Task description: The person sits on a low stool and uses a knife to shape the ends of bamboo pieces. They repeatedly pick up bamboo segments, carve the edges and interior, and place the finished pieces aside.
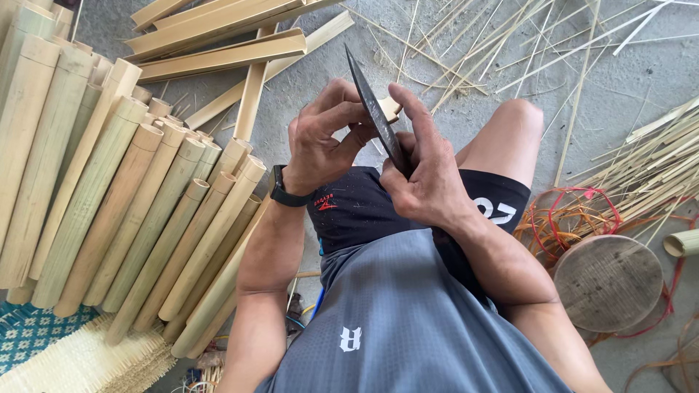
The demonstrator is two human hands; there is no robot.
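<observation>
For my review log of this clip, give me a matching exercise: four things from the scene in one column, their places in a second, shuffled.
Things:
1. dark pointed knife blade
2. black wristwatch
3. round wooden stool top
4. pale round bamboo poles

Places:
A. on the floor, picture's right, by the red cord
B. stacked along the picture's left
C. between the left hand and right hand
D. on the left wrist

Pairs: 1-C, 2-D, 3-A, 4-B

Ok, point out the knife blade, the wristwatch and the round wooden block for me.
knife blade (373, 109), head view, middle of the dark blade.
wristwatch (282, 191), head view, black band on the left wrist.
round wooden block (608, 282), head view, centre of its flat top.
</observation>
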